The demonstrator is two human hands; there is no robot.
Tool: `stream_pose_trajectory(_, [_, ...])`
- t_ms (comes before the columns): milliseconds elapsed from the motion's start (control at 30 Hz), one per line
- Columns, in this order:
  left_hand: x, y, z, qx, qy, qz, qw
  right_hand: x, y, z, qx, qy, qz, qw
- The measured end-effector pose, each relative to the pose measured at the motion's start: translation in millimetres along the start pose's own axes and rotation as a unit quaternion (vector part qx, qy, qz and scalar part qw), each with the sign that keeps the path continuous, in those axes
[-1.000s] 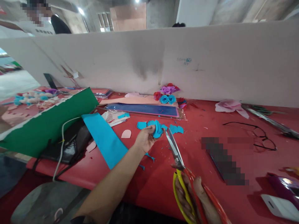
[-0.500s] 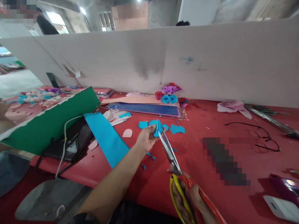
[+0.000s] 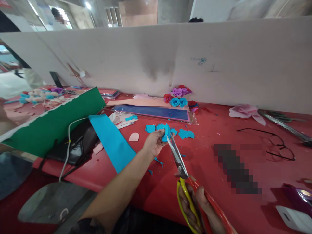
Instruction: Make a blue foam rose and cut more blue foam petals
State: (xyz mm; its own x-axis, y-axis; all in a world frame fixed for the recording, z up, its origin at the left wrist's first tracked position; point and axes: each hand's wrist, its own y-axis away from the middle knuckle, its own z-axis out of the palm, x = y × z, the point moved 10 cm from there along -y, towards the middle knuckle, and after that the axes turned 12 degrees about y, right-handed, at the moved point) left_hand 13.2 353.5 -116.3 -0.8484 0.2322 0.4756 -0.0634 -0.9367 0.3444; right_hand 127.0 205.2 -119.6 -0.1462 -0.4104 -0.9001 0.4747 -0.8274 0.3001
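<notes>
Between the thumb and fingers of my left hand (image 3: 155,143) is a small blue paper piece (image 3: 166,132). My right hand (image 3: 198,203) grips scissors (image 3: 179,165) with one yellow and one red handle. Their blades are parted a little, with the tips right beside the blue piece. Cut blue petals (image 3: 186,133) lie on the red table just behind and to the right of my left hand. Thin blue scraps (image 3: 159,162) are scattered below it. A long blue paper strip (image 3: 110,141) reaches toward my left forearm.
A green board (image 3: 56,123) stands at the left beside a black bag (image 3: 73,146). Paper flowers (image 3: 178,97) sit by the white partition (image 3: 109,58), behind a wrapped blue sheet (image 3: 151,112). Glasses (image 3: 280,146) and a metal rod (image 3: 287,127) lie at right.
The view has shifted slightly. The blue piece in my left hand has turned and shows a flatter face. Both hands keep their holds.
</notes>
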Motion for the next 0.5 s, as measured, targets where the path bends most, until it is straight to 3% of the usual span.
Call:
stream_pose_trajectory(300, [-0.2,-2.6,-3.9,0.004,0.006,0.001,1.000,0.4,2.0,-4.8,0.010,-0.013,0.007,1.000])
stream_pose_trajectory(500, [0.6,-0.6,2.3,-0.023,-0.039,0.018,0.999,4.1,4.8,-4.2,0.022,-0.034,0.012,0.999])
